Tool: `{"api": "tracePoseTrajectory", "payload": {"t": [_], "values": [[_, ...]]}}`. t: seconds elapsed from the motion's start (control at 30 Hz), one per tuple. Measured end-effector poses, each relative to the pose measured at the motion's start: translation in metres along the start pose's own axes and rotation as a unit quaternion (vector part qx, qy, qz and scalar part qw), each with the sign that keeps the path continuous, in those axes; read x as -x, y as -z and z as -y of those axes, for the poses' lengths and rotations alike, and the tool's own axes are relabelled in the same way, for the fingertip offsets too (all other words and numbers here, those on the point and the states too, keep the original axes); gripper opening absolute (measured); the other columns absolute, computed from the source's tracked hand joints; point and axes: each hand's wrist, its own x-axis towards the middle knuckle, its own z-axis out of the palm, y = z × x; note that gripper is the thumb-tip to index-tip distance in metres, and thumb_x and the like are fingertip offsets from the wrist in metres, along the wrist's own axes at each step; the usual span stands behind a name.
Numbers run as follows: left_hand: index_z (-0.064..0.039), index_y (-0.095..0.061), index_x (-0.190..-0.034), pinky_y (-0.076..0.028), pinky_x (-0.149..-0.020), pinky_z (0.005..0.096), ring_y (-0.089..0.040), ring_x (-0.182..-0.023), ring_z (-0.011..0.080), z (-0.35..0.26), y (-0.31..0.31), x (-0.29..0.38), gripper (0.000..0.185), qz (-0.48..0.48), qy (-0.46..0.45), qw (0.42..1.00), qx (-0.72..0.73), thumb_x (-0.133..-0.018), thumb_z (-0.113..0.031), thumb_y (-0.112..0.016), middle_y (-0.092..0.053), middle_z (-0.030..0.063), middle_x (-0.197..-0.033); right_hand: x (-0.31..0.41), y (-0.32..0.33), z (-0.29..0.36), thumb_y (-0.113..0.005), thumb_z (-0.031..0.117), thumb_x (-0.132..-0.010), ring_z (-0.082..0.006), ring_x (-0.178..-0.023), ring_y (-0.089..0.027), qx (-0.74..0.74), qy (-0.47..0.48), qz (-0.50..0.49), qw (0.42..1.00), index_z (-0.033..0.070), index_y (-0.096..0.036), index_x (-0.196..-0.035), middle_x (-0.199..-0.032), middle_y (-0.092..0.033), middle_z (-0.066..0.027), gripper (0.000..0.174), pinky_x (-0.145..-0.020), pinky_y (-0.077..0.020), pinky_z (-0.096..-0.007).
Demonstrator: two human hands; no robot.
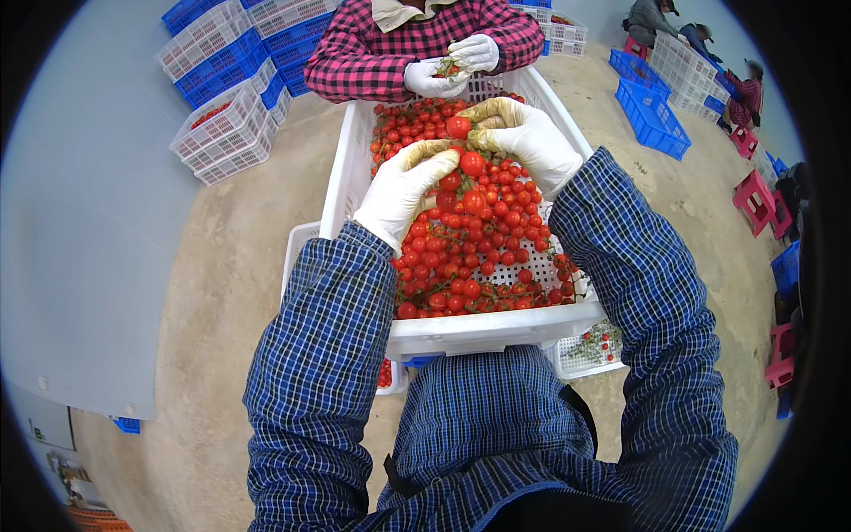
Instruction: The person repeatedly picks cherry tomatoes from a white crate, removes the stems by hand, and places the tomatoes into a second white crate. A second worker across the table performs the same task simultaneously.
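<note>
A large white plastic crate [492,326] stands before me, with many red cherry tomatoes [432,256] on green stems spread over its perforated floor. My left hand [409,189], in a stained white glove, has thumb and fingers closed on a truss of cherry tomatoes [473,163] raised above the heap. On the other side of that truss, my gloved right hand [528,136] pinches near its top tomato and stem. Part of the stem is hidden by the fingers.
Across the crate a co-worker's gloved hands [452,66] hold a small green-stemmed piece. Below right sits a white basket [588,356] with stems and several tomatoes. Stacked crates [229,143] stand left; blue crates [651,120], pink stools [754,203] and other people are at right.
</note>
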Motion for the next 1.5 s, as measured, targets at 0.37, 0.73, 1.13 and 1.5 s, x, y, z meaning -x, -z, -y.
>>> {"api": "tracePoseTrajectory", "payload": {"t": [0.37,0.73,1.13,1.5], "values": [[-0.004,-0.052,-0.108,-0.049,-0.074,0.0298,-0.058,-0.085,0.0152,0.0,0.006,0.0,0.031,0.014,0.054,0.981,0.187,-0.085,-0.025,-0.049,-0.058,0.0062,-0.099,0.006,-0.008,0.006,-0.061,0.011,-0.077,-0.0092,-0.074,-0.058,-0.096,-0.006,-0.011,0.995,-0.001,-0.057,-0.102,-0.092,-0.062,-0.0065,0.028,-0.066,-0.0449,-0.0218],[-0.003,-0.051,-0.112,-0.047,-0.074,0.0307,-0.056,-0.093,0.018,-0.005,0.004,0.005,0.044,0.046,0.076,0.991,0.099,-0.086,-0.038,-0.044,-0.056,0.0102,-0.108,-0.001,0.0,0.004,-0.053,0.005,-0.081,-0.0143,-0.081,-0.061,-0.118,0.014,-0.039,0.992,-0.003,-0.054,-0.103,-0.097,-0.061,-0.0116,0.024,-0.073,-0.05,-0.0247],[-0.011,-0.053,-0.108,-0.036,-0.048,0.0199,-0.056,-0.069,0.014,-0.011,0.002,0.016,0.042,0.056,0.139,0.988,0.042,-0.081,-0.043,-0.053,-0.061,0.0064,-0.099,-0.001,-0.004,0.007,-0.055,0.009,-0.081,-0.0119,-0.081,-0.059,-0.023,0.09,-0.105,0.99,0.001,-0.053,-0.107,-0.096,-0.061,-0.0078,0.027,-0.072,-0.0474,-0.0232],[-0.004,-0.052,-0.11,-0.038,-0.051,0.017,-0.057,-0.089,0.0161,-0.006,0.008,0.012,0.039,0.089,0.126,0.986,0.065,-0.072,-0.009,-0.049,-0.057,0.0106,-0.108,0.002,-0.018,0.005,-0.061,0.007,-0.079,-0.0089,-0.049,-0.054,-0.028,0.169,-0.131,0.976,-0.001,-0.054,-0.1,-0.081,-0.061,-0.0088,0.024,-0.043,-0.0405,-0.0185]]}}
